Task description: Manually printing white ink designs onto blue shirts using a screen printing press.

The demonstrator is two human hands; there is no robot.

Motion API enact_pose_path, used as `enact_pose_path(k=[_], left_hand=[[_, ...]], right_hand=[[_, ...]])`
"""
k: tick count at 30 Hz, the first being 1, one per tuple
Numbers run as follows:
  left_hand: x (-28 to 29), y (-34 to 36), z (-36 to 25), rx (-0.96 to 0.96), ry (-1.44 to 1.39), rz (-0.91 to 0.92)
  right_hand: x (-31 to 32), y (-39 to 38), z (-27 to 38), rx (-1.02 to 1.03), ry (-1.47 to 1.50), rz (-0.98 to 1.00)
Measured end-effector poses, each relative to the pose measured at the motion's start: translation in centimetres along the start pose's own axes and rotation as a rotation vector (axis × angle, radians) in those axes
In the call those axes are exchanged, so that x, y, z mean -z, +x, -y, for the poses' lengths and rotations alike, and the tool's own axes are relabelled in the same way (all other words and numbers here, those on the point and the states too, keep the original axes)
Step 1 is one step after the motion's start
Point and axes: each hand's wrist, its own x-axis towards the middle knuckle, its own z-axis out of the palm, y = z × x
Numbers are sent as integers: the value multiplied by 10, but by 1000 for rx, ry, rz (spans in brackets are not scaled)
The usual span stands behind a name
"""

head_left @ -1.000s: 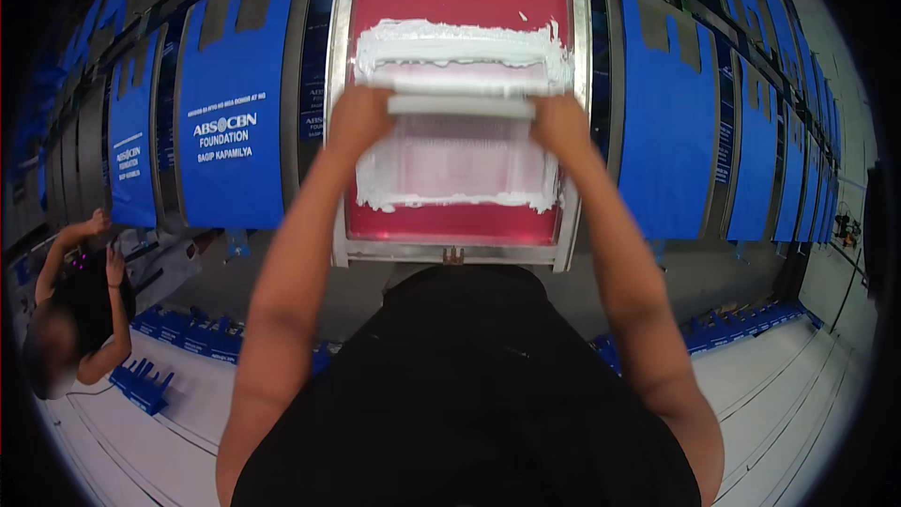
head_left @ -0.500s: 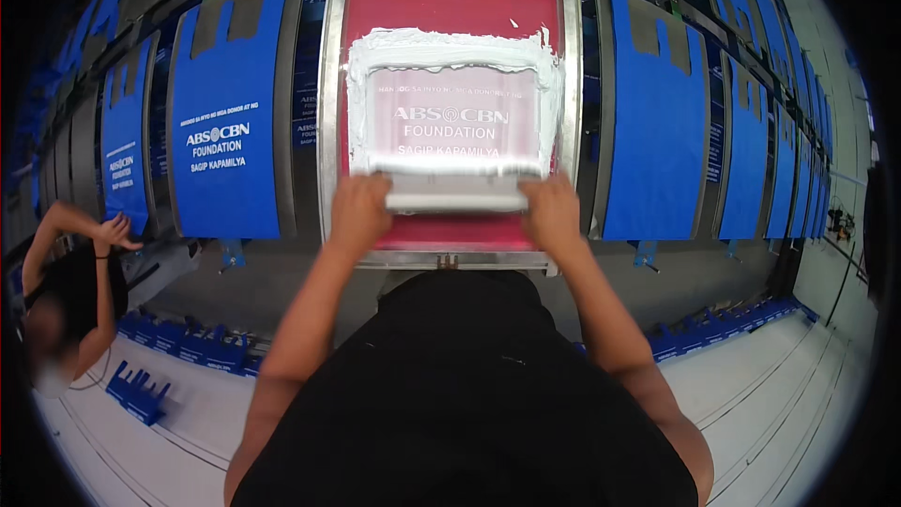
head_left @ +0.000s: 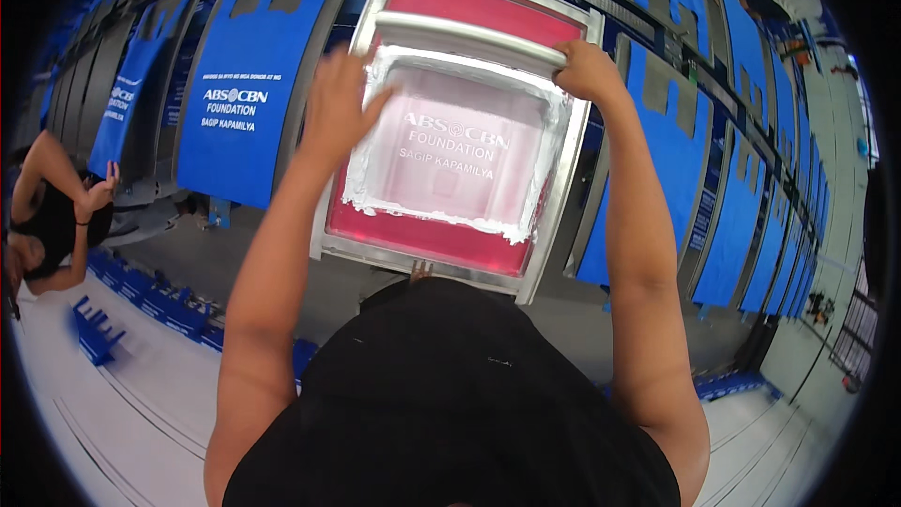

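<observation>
A silver-framed printing screen (head_left: 574, 150) with red mesh lies in front of me, tilted in the view. White ink rings its pale central window, which carries lettering and a round emblem. Across the far part of the mesh rests a squeegee (head_left: 479, 38) with a long pale handle. My right hand (head_left: 589, 71) is closed around the squeegee's right end. Off its left end, my left hand (head_left: 343, 99) hovers over the frame's left side, slightly blurred, fingers and thumb apart with nothing in them. Whatever lies beneath the screen is mostly hidden.
Left of the screen, a blue bag panel (head_left: 244, 84) with white print lies on a board. Plain blue panels (head_left: 652, 150) line the right side. A co-worker's hand (head_left: 96, 195) touches another panel at far left. Folded blue pieces (head_left: 97, 330) sit on the white surface behind.
The squeegee has gone from the near end of the mesh to the far end. My left hand has let go of it; my right still grips it. The whole view has rotated.
</observation>
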Motion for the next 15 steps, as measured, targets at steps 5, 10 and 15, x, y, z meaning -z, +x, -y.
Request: enact_pose_path(k=[5, 10, 15], left_hand=[[8, -205, -31, 521, -508, 1331], [-29, -300, -64, 936, -1128, 1072], [-30, -303, -65, 797, -1178, 1047]], right_hand=[[-46, 37, -21, 31, 44, 39], [-31, 37, 9, 176, 146, 117], [-47, 33, 54, 168, 57, -97]])
